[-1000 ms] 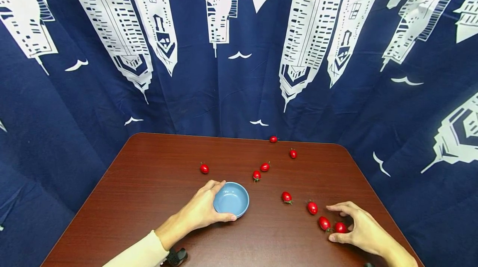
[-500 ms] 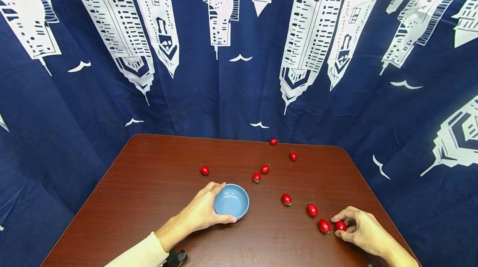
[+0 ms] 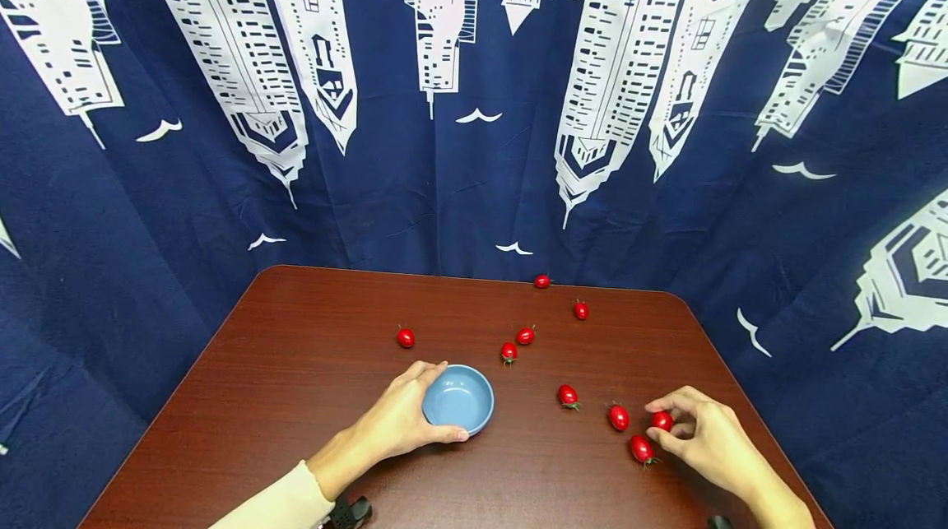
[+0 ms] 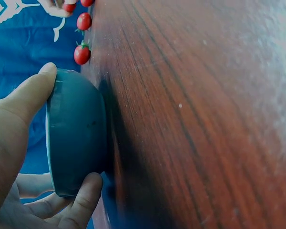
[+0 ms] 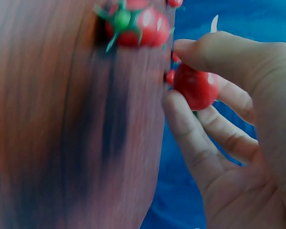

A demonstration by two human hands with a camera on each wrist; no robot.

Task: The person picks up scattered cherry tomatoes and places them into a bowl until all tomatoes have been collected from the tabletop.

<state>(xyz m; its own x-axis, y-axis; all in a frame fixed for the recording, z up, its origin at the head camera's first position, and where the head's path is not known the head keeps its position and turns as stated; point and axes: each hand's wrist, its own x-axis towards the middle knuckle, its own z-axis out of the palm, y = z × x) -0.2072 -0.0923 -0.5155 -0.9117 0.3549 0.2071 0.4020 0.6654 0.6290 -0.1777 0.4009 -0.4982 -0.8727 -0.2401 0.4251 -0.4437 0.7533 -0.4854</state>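
Observation:
My left hand [image 3: 400, 414] grips the rim of a small blue bowl [image 3: 461, 399], thumb on the near side and fingers on the far side. Nothing lies inside the bowl. In the left wrist view, the bowl [image 4: 78, 131] sits at the table surface with fingertips along its wall. On the right, my right hand [image 3: 707, 438] pinches a red cherry tomato [image 3: 662, 421] between thumb and fingers. The right wrist view shows that cherry tomato [image 5: 195, 88] held off the table. Close by lie two other cherry tomatoes, one nearer [image 3: 641, 449] and one to the left [image 3: 618, 417].
More cherry tomatoes lie scattered on the brown table [image 3: 318, 307]: one [image 3: 568, 396] right of the bowl, several beyond it, and one [image 3: 542, 281] at the far edge. A blue curtain [image 3: 385, 208] with white buildings hangs behind the table.
My right hand has closed its fingers on the cherry tomato and lifted it, moving slightly away from me and left. The left hand and bowl stay put.

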